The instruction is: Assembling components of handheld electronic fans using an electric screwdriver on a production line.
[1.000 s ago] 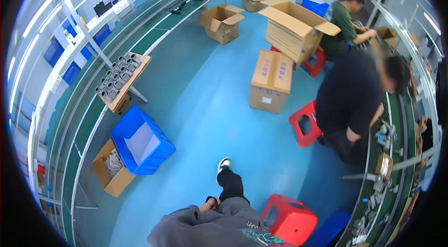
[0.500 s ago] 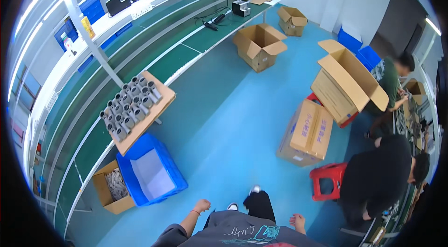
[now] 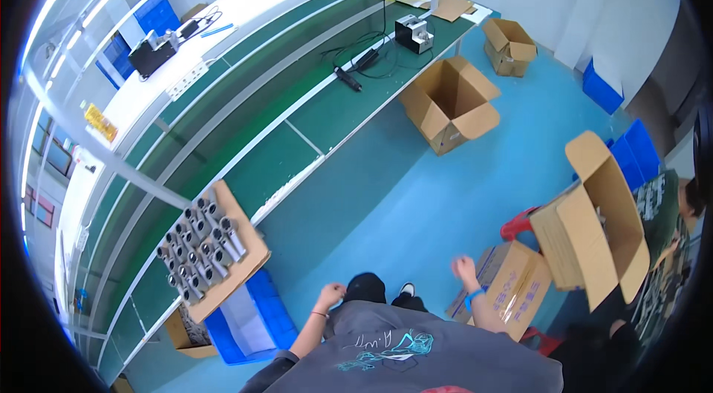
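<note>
My left hand [image 3: 332, 294] hangs in front of me over the floor, its fingers curled in, with nothing seen in it. Farther right, my right hand [image 3: 464, 268], with a blue band at its wrist, is held out with loosely bent fingers and is empty. Neither hand touches anything. A closed cardboard box [image 3: 529, 282] stands just beyond my right hand. To the left of my left hand is a blue bin [image 3: 279, 311] with a white liner. Above it, several grey tubular parts [image 3: 197, 244] stand in rows on a brown board [image 3: 249, 248] at the bench edge.
The long green bench [image 3: 297, 152] runs along the left, carrying cables and a small black device [image 3: 413, 34]. Open cardboard boxes stand ahead [image 3: 442, 129] and at right [image 3: 568, 237], near a red stool [image 3: 518, 224]. Blue bins [image 3: 636, 155] and people working are at far right.
I have moved forward along the bench, so the boxes ahead look nearer and the closed box now lies beside me. My right hand has risen and swung forward.
</note>
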Demonstrator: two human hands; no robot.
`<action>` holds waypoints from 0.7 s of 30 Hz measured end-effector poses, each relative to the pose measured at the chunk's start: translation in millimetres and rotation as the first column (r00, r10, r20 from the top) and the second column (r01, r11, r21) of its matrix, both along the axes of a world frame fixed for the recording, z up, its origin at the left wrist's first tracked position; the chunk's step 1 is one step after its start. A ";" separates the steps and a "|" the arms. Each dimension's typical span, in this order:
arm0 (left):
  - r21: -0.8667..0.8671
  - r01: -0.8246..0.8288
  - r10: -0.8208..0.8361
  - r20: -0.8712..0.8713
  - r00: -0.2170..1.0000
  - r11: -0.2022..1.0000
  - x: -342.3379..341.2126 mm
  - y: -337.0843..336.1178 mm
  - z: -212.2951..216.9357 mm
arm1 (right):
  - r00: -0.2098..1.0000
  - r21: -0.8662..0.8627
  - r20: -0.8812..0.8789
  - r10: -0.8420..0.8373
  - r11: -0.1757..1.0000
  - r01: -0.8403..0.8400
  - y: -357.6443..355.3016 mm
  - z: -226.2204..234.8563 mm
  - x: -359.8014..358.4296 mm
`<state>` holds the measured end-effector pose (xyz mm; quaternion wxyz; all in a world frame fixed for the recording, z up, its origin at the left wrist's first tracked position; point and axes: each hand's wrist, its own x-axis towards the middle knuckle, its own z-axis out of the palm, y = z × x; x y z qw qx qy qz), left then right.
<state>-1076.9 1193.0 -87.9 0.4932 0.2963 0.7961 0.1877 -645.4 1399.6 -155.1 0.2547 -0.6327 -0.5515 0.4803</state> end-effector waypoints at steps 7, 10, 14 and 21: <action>0.437 -0.158 0.099 0.155 0.983 0.885 -77.9 339.8 49.3 | 0.915 0.262 -0.332 0.231 0.954 -0.146 369.0 237.6 -191.1; 0.564 -0.135 0.146 0.027 0.989 0.815 -133.4 512.9 58.1 | 0.900 0.499 -0.110 0.422 0.807 -0.317 512.4 311.5 -268.6; 0.559 -0.226 0.455 -0.310 0.835 0.798 -177.9 702.8 38.6 | 0.922 0.638 0.014 0.386 0.707 -0.306 732.1 365.4 -393.3; 0.135 -0.359 0.381 -0.428 0.820 0.924 -203.3 796.1 27.3 | 0.836 0.447 -0.416 0.358 0.881 -0.155 896.2 384.9 -481.8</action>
